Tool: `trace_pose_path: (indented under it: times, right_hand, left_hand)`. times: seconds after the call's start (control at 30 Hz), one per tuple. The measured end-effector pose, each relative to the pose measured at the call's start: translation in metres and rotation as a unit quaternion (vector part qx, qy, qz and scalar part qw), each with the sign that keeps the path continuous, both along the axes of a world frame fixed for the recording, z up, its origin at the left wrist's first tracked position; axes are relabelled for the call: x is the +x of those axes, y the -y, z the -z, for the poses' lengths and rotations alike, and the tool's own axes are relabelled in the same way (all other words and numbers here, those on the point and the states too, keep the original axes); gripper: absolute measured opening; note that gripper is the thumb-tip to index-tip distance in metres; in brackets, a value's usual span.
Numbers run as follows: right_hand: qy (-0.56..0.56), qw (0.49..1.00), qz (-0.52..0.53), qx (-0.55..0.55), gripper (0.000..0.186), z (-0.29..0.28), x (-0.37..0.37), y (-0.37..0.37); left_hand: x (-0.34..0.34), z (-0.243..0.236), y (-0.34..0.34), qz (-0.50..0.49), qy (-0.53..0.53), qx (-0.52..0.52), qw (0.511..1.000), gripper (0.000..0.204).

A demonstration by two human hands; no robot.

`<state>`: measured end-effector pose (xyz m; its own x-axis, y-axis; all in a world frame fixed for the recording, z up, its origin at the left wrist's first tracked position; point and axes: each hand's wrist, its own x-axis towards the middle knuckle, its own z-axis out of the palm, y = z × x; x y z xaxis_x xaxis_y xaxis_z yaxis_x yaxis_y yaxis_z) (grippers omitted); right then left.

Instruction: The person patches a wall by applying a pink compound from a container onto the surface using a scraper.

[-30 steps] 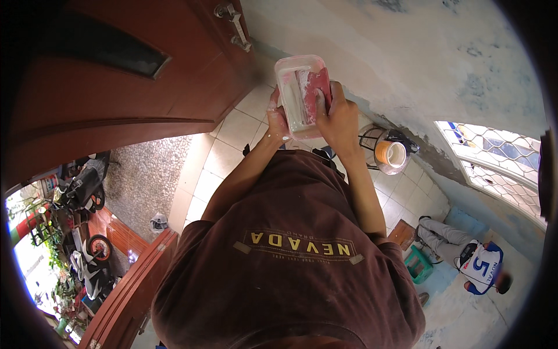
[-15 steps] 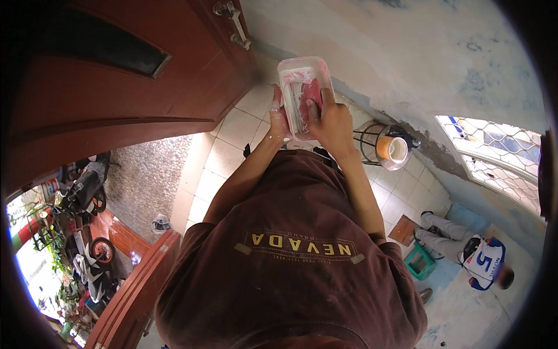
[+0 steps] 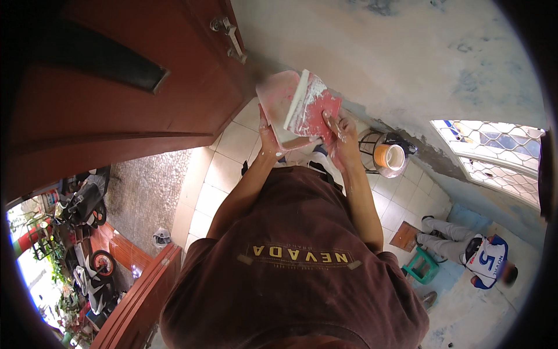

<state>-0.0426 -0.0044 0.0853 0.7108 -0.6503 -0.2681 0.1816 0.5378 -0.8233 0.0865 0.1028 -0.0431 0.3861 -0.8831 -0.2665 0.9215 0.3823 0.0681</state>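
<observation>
My left hand (image 3: 269, 138) grips the near left side of a whitish plastic tub (image 3: 275, 92), rectangular and smeared with pink. In my right hand (image 3: 345, 142) is a red putty spreader (image 3: 325, 110), held by its right edge with thumb and fingers. White putty (image 3: 296, 100) lies in a thick line along the spreader's left edge, and more is smeared over its face. The spreader is tilted above the right part of the tub and hides some of its inside. Pale smears mark the fingers of both hands.
A patchy plastered wall (image 3: 372, 52) rises ahead, with a grated window (image 3: 494, 157) at right. The red-brown door (image 3: 116, 110) stands at left. An orange-and-white container (image 3: 389, 157) is on a stool to the right. Further right are a green stool (image 3: 422, 266) and another person (image 3: 482, 259).
The spreader has come up from inside the tub and turned, now showing a line of putty on its edge. My right hand has rolled over, and the tub has shifted slightly left.
</observation>
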Motion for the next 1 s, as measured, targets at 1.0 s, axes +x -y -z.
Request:
trace_pose_path:
  times: [1.0]
  right_hand:
    - [0.171, 0.973, 0.039, 0.150, 0.026, -0.037, 0.065, 0.065]
  left_hand:
    - [0.023, -0.039, -0.007, -0.084, 0.021, -0.040, 0.995, 0.068]
